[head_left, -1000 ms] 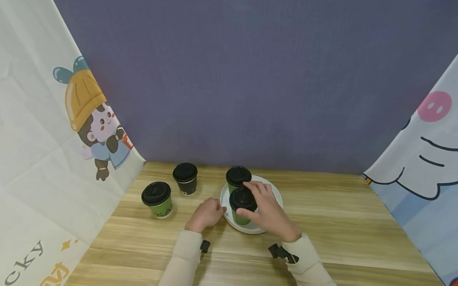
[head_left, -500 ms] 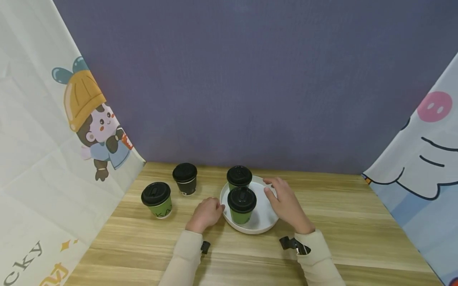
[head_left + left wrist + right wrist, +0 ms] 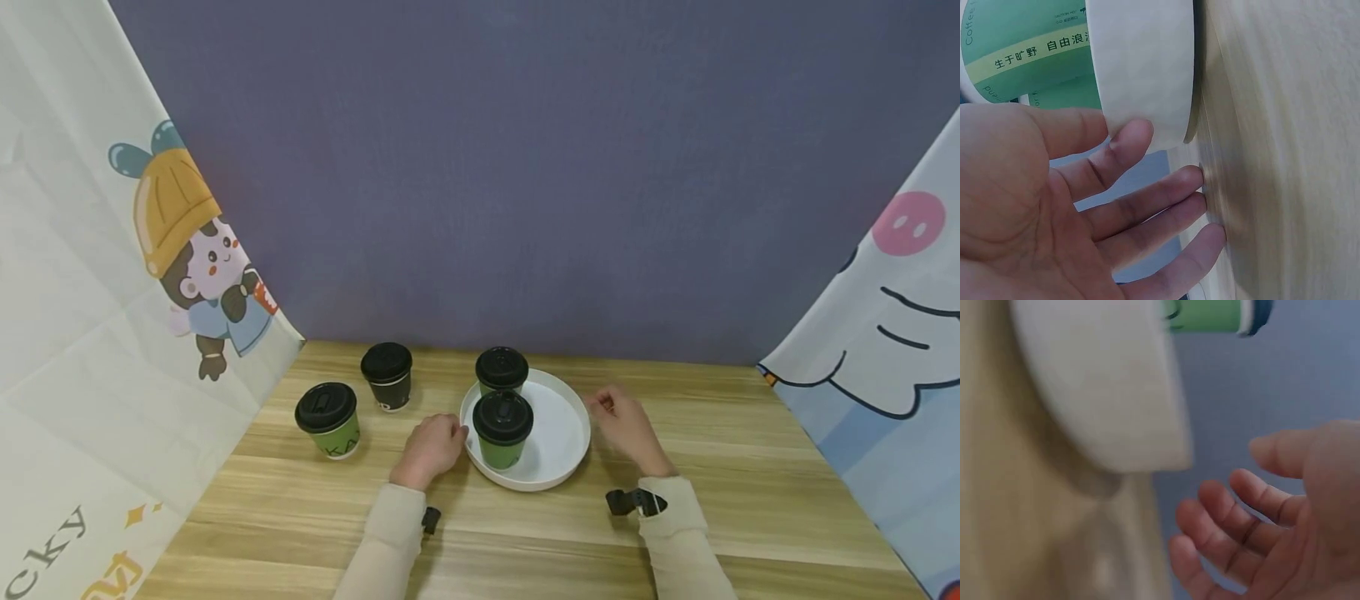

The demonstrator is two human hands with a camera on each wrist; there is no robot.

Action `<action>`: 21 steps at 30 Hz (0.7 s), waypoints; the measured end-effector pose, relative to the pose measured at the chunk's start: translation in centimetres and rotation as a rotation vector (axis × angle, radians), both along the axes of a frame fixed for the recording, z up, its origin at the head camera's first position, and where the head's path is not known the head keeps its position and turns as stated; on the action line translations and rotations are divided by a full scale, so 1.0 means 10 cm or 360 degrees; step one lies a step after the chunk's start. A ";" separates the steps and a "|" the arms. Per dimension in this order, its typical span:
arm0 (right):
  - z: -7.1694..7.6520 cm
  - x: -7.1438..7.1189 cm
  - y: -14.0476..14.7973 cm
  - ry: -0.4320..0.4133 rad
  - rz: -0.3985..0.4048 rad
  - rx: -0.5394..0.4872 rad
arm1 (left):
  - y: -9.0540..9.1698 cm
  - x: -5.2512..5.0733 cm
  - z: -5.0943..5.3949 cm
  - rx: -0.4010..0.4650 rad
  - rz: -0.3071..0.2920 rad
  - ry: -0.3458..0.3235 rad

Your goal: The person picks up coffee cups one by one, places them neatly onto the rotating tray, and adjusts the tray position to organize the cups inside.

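Observation:
A round white plate [image 3: 558,433] with a raised rim sits on the table. Two green paper cups with black lids stand on its left half, a front cup [image 3: 502,429] partly covering a rear cup [image 3: 501,369]. My left hand [image 3: 431,450] pinches the plate's left rim between thumb and index finger; in the left wrist view its other fingers [image 3: 1166,215] reach toward the tabletop. To the right of the plate is my right hand [image 3: 626,429], holding nothing. Its fingers [image 3: 1235,531] are loosely bent, apart from the rim in the right wrist view.
Left of the plate, a green lidded cup [image 3: 330,421] and a black lidded cup [image 3: 388,377] stand on the wooden table [image 3: 750,467]. A dark blue-grey backdrop [image 3: 525,183] rises behind, with printed cloths [image 3: 75,292] at both sides.
My right hand has drawn away from the front cup, moving right past the plate's edge. The front cup has shifted slightly left. My left hand stays at the rim.

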State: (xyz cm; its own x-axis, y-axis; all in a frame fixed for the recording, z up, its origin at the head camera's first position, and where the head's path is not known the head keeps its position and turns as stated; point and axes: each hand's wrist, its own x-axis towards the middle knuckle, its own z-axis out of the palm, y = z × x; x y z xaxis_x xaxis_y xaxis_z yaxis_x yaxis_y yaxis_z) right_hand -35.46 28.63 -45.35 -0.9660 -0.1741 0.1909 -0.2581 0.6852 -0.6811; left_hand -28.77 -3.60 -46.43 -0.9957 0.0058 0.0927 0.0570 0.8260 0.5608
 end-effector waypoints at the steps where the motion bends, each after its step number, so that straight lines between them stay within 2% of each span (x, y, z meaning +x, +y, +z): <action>1: -0.05 -0.02 0.01 -0.0067 -0.0022 -0.0037 | 0.00 0.00 0.00 0.0002 0.0003 0.0007; 5: -0.26 -0.09 0.04 -0.0331 -0.0055 -0.0240 | 0.00 0.01 0.00 -0.0010 0.0009 0.0028; 8: -0.37 -0.13 0.05 -0.0428 -0.0058 -0.0329 | 0.00 0.02 0.01 -0.0015 0.0010 0.0036; 14: -0.42 -0.15 0.06 -0.0452 -0.0043 -0.0354 | 0.00 0.02 0.01 0.0006 0.0018 0.0038; 21: -0.45 -0.19 0.11 -0.0476 0.0046 -0.0453 | 0.02 0.00 0.01 0.0023 0.0038 0.0003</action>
